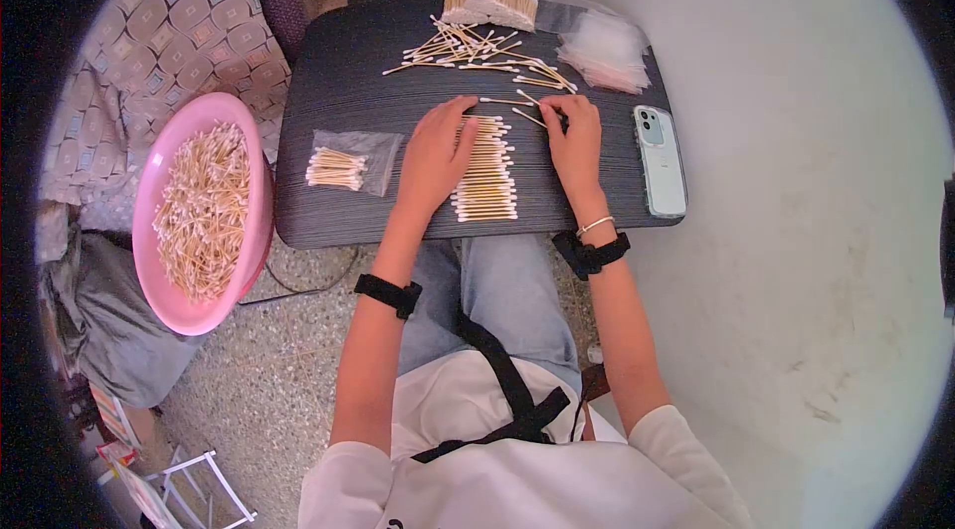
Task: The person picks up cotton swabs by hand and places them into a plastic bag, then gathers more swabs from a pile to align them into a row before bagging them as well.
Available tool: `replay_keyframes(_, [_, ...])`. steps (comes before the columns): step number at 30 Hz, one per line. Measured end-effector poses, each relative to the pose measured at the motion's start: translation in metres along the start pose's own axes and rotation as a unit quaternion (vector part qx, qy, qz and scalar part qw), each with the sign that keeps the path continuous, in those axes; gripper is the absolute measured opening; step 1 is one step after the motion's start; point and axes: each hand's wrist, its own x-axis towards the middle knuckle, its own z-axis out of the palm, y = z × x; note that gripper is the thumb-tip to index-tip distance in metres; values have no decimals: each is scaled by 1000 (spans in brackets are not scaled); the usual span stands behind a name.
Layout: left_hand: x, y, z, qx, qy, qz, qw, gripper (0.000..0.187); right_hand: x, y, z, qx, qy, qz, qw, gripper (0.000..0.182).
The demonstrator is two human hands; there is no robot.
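Seated at a dark worktop [363, 42], I am lining up a row of cotton swabs [485, 171] directly in front of me. My left hand [434, 153] is resting along the row's left side, its thumb and fingers standing apart, its fingertips reaching the far end. My right hand [574, 136] is pinching thumb and fingers together on a couple of swabs [528, 117], their tips pointing toward the row. A loose pile [460, 42] is lying crisscrossed farther back, with packed bundles [497, 2] sitting behind it and clear plastic bags [604, 52] stacking up at the far right corner. A phone [664, 166] is lying face down near the right edge. On the left, a small batch of swabs [336, 169] is resting on a clear bag [383, 159], while a pink basin [149, 231] full of swabs is standing just beside the worktop.
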Motion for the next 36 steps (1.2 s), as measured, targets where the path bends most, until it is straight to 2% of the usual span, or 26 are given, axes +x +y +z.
replay_keyframes(3, [0, -1, 1, 15, 1, 21, 1000, 37, 1, 1, 2, -26, 12, -7, 1000, 10])
replay_keyframes(6, [2, 1, 0, 92, -28, 92, 991, 41, 2, -1, 2, -52, 17, 11, 998, 11])
replay_keyframes(9, [0, 3, 1, 134, -81, 76, 985, 44, 2, -2, 1, -42, 14, -3, 999, 17])
replay_keyframes(15, [0, 6, 0, 133, -105, 72, 983, 45, 2, -2, -1, -51, -40, -109, 992, 33])
replay_keyframes(24, [2, 3, -2, 59, -46, 49, 996, 44, -5, -6, -12, -17, -63, -65, 996, 30])
replay_keyframes(27, [2, 4, -2, 40, -45, 28, 998, 43, -10, -3, -11, -14, 9, -48, 999, 32])
replay_keyframes(30, [2, 1, -2, 27, -39, 31, 998, 43, -19, -2, -11, 17, -35, -16, 999, 37])
replay_keyframes(36, [3, 0, 0, 40, -18, 40, 998, 42, -23, -22, 0, 43, -78, -38, 995, 38])
